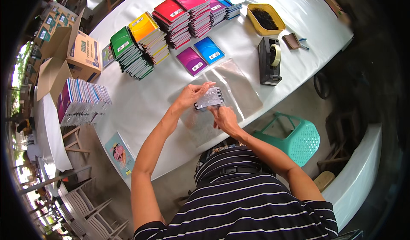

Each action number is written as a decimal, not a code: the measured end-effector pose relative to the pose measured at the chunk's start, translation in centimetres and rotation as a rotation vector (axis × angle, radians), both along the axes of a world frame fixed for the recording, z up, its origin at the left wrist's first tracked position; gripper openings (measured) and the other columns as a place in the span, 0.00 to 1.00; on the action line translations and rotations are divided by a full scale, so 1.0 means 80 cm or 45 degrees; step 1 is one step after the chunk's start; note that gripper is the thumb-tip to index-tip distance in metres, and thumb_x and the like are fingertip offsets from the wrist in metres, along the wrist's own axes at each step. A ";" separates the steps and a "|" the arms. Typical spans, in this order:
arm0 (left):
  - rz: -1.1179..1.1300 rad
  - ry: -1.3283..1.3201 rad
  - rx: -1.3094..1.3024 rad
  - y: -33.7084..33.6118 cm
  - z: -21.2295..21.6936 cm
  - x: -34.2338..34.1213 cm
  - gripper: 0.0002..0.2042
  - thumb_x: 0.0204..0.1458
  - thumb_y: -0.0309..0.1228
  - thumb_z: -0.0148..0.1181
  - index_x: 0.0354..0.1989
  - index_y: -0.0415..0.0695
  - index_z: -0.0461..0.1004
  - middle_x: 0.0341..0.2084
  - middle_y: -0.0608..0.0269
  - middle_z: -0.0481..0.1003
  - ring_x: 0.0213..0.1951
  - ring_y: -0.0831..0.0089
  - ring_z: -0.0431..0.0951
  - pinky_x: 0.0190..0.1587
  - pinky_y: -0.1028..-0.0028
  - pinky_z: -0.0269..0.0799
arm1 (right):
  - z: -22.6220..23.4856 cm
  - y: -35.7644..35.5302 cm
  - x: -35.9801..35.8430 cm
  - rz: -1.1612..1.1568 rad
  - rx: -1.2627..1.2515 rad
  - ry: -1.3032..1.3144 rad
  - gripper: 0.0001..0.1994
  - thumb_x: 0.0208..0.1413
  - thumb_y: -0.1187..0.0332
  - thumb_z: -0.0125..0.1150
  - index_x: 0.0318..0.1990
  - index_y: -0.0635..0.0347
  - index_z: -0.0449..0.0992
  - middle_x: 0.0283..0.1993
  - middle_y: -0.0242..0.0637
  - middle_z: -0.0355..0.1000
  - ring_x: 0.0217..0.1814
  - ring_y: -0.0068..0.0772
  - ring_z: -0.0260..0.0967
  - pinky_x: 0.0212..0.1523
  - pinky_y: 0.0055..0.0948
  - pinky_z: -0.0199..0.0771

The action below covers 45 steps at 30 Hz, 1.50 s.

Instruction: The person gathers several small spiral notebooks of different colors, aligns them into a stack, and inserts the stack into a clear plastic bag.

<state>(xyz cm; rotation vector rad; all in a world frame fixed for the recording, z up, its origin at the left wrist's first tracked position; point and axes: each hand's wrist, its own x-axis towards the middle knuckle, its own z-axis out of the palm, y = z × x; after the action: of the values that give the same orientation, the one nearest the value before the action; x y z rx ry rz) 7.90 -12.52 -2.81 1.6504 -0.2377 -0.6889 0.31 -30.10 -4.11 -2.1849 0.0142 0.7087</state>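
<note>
1. Here, your left hand (191, 95) grips the left end of a small wrapped notebook (209, 98), fingers closed over its top edge and thumb under it.
2. Your right hand (224, 117) pinches the notebook's lower right corner, fingers pressed together on the clear wrap.
3. The notebook sits lifted above the white table (141, 107), to the left of the black tape dispenser (269, 60) and nearer to you than it.
4. Under your hands a pile of clear plastic sleeves (235, 84) lies flat on the table, reaching from the notebook up toward the base of the tape dispenser.
5. A purple notebook (191, 61) and a blue notebook (209, 50) lie side by side on the table, well to the left of the tape dispenser.
6. Stacks of spiral notebooks (171, 22) in green, yellow, red and pink run in a row farther left and beyond the tape dispenser.
7. A yellow tray (253, 21) with dark contents stands just beyond the tape dispenser.
8. A cardboard box (81, 52) stands open far to the left of the tape dispenser, at the table's far-left edge.
9. A teal plastic stool (299, 139) stands on the floor, on your side of the tape dispenser and off the table.
</note>
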 end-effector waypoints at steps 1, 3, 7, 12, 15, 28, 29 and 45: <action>-0.010 -0.017 -0.025 0.001 0.001 0.001 0.22 0.62 0.46 0.49 0.54 0.43 0.74 0.55 0.59 0.73 0.63 0.72 0.62 0.61 0.75 0.58 | 0.000 -0.004 0.003 0.009 0.076 0.014 0.16 0.59 0.63 0.57 0.29 0.71 0.77 0.23 0.41 0.76 0.17 0.31 0.72 0.21 0.32 0.72; 0.022 0.047 -0.031 0.000 0.001 -0.003 0.21 0.63 0.45 0.48 0.54 0.42 0.74 0.55 0.59 0.72 0.64 0.73 0.61 0.62 0.75 0.57 | -0.003 -0.018 0.012 0.048 0.225 0.039 0.17 0.62 0.63 0.52 0.30 0.73 0.75 0.23 0.41 0.75 0.15 0.34 0.72 0.19 0.32 0.73; 0.070 0.089 -0.051 0.007 -0.032 -0.039 0.19 0.62 0.44 0.49 0.55 0.46 0.74 0.59 0.63 0.69 0.66 0.69 0.57 0.65 0.70 0.53 | -0.059 -0.086 0.040 -0.410 1.096 0.986 0.12 0.65 0.67 0.45 0.41 0.72 0.67 0.34 0.54 0.74 0.36 0.48 0.77 0.42 0.44 0.82; 0.200 -0.311 -0.117 -0.010 -0.050 -0.096 0.28 0.59 0.49 0.51 0.66 0.52 0.60 0.65 0.60 0.59 0.69 0.70 0.49 0.69 0.63 0.43 | -0.074 -0.091 0.078 -0.272 0.974 1.319 0.37 0.54 0.42 0.59 0.62 0.59 0.59 0.55 0.43 0.67 0.57 0.45 0.65 0.52 0.46 0.70; 0.541 -0.202 -0.062 0.021 0.017 -0.126 0.30 0.59 0.44 0.54 0.68 0.50 0.54 0.67 0.60 0.55 0.71 0.69 0.44 0.70 0.62 0.40 | -0.056 -0.073 0.079 -0.099 0.775 0.973 0.41 0.53 0.58 0.64 0.67 0.64 0.47 0.55 0.44 0.68 0.57 0.41 0.68 0.48 0.45 0.74; 2.073 -0.755 0.297 0.518 0.155 -0.197 0.32 0.62 0.50 0.45 0.68 0.42 0.54 0.65 0.64 0.59 0.62 0.78 0.58 0.60 0.78 0.50 | 0.150 0.314 0.173 0.387 1.290 0.286 0.37 0.50 0.66 0.62 0.67 0.53 0.53 0.50 0.39 0.72 0.50 0.31 0.71 0.47 0.33 0.70; 2.101 -0.695 0.282 0.564 0.157 -0.190 0.32 0.62 0.53 0.42 0.68 0.43 0.55 0.65 0.65 0.58 0.62 0.78 0.57 0.61 0.76 0.49 | 0.179 0.357 0.179 0.421 1.396 0.258 0.36 0.52 0.64 0.62 0.67 0.54 0.52 0.51 0.40 0.72 0.52 0.29 0.70 0.49 0.33 0.68; 1.521 -0.659 -0.673 0.733 0.179 -0.106 0.26 0.62 0.50 0.46 0.56 0.41 0.69 0.48 0.63 0.75 0.48 0.75 0.74 0.53 0.74 0.67 | 0.215 0.787 0.143 0.721 0.580 -0.975 0.30 0.48 0.54 0.67 0.49 0.72 0.67 0.58 0.63 0.54 0.61 0.60 0.57 0.51 0.52 0.68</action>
<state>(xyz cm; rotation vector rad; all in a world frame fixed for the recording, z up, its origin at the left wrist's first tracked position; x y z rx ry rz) -0.58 46.15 11.48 1.1317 0.2044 0.6635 11.73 32.86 13.07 -1.8755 -1.0801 0.0930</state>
